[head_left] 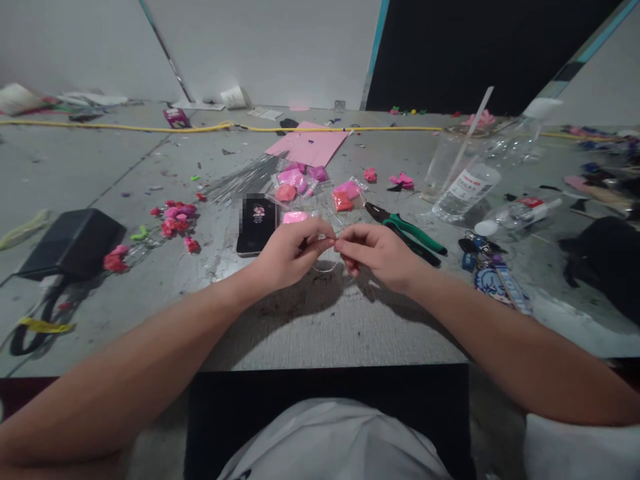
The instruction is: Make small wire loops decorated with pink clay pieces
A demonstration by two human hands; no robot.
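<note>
- Silvery wire point(327, 271) loops between the hands, over grey table point(310, 340).
- Left hand point(295, 252): fingertips pinched narrow on wire.
- Right hand point(377, 252): pinched narrow, meets left fingertips; exact hold can't tell.
- Phone point(255, 230) sits beside left hand, green-handled pliers point(407, 233) beside right.

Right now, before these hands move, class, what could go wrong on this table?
The thin strand between the fingertips of the left hand and right hand is hard to see and might slip. The green-handled pliers lie close by the right hand, which could knock them. The phone beside the left hand might get bumped.
</note>
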